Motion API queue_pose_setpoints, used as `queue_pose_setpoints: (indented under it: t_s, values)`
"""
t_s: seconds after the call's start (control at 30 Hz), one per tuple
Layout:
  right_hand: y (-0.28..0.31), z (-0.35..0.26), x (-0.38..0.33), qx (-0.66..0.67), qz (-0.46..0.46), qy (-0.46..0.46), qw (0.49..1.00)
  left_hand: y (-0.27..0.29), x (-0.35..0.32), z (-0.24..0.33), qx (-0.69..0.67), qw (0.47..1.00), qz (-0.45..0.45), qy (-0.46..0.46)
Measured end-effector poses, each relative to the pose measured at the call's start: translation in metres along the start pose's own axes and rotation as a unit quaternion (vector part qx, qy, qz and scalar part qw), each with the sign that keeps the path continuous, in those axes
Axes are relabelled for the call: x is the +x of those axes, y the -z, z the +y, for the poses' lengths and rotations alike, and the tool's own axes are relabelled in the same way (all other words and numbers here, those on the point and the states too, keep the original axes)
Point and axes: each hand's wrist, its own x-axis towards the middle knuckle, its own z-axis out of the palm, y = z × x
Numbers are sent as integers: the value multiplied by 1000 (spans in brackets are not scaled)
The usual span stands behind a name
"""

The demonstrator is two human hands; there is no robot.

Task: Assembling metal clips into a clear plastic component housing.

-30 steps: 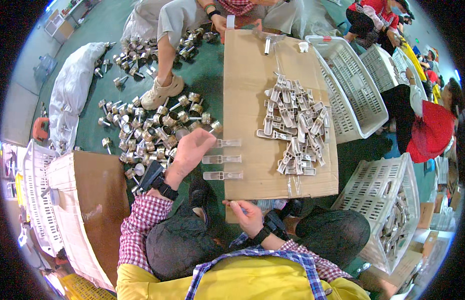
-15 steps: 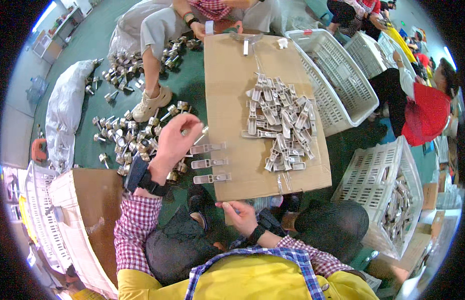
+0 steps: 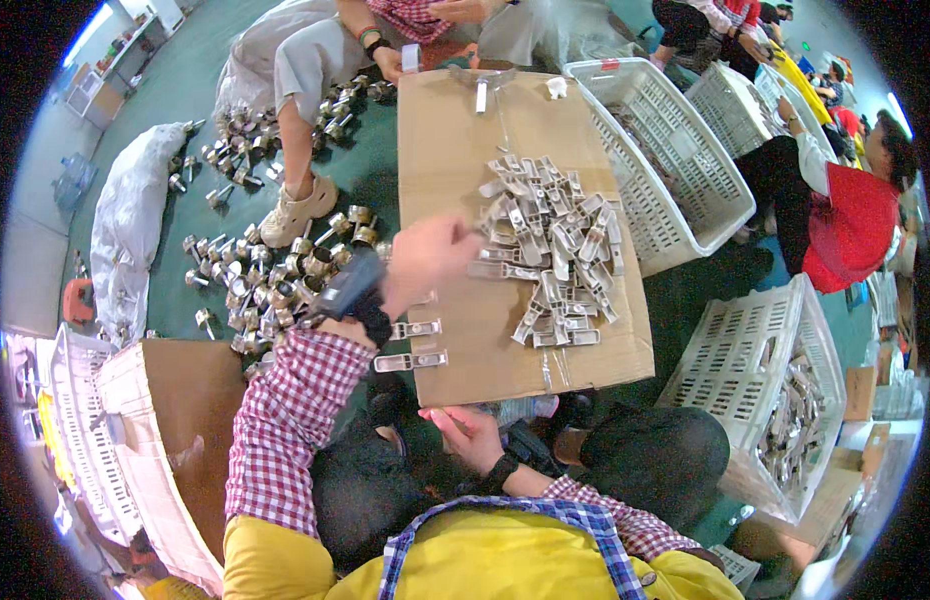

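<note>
Over the left part of a cardboard sheet is my left hand, smeared by motion, its fingertips near a heap of light grey clip-shaped pieces. Whether it holds anything cannot be told. Several such pieces lie in a column on the sheet's left edge, partly overhanging it: one clip piece is nearest me, and another is partly covered by my left wrist. Just below the sheet's near edge, my right hand has its thumb and fingers drawn together; what is between them, if anything, is hidden.
Round metal parts with stems are heaped on the green floor to the left. Another person's shoe stands among them. A white crate adjoins the sheet's right side. A second crate holds metal pieces. An open cardboard box stands left.
My left hand has moved right from beside the sheet's edge to over the sheet, towards the heap. My right hand stays by the near edge. The sheet appears shifted slightly left.
</note>
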Motion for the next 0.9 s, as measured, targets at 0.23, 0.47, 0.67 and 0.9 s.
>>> queue_pose_setpoints:
  t_s: [0.23, 0.47, 0.67, 0.9]
  values:
    - [0, -7, 0, -2, -7, -56, 998, 58, -42, -75, -305, 949, 50, 56]
    - [-2, -14, 1, -23, -1, -47, 999, 32, -65, -114, -429, 901, 20, 52]
    - [0, -7, 0, -30, -4, -43, 999, 30, -62, -111, -378, 925, 26, 41]
    - [0, -4, 0, -6, -3, -42, 999, 25, -59, -113, -361, 930, 10, 68]
